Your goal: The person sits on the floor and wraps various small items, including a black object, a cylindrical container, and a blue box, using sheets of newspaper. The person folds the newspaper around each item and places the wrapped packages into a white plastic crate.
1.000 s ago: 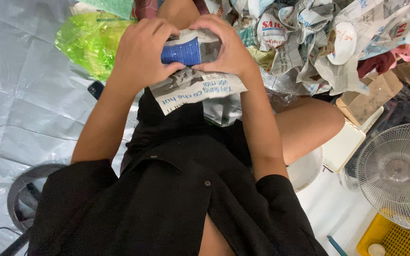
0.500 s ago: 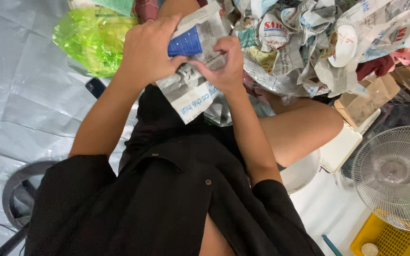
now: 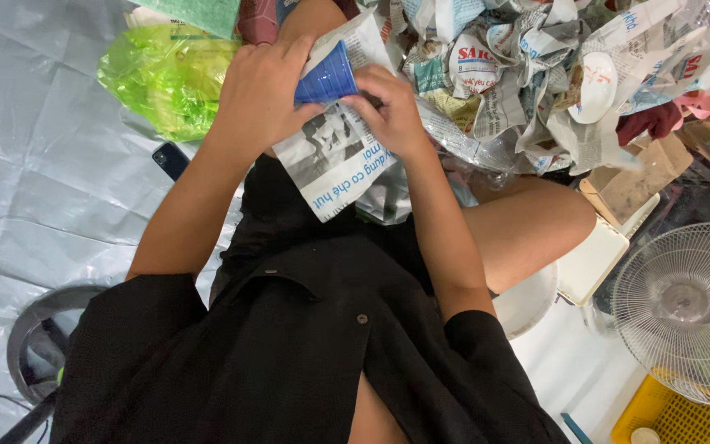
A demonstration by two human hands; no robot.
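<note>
My left hand (image 3: 258, 92) grips a blue ribbed cup (image 3: 327, 76) that lies on a sheet of newspaper (image 3: 334, 160) held over my lap. My right hand (image 3: 388, 111) pinches the newspaper just under the cup's rim, fingers curled on the sheet. The paper hangs down toward my black shirt, partly folded around the cup. The cup's far side is hidden by my left fingers and the paper.
A heap of crumpled newspaper bundles (image 3: 536, 74) lies at the upper right. A green plastic bag (image 3: 166, 74) and a dark phone (image 3: 172, 160) sit on the grey tarp (image 3: 34, 164). A white fan (image 3: 688, 312), yellow crate (image 3: 675, 415) and cardboard box (image 3: 634, 185) stand at right.
The cup has turned from lying across to pointing rim-down to the left, and the newspaper has been pulled further around it. Both hands shifted slightly upward.
</note>
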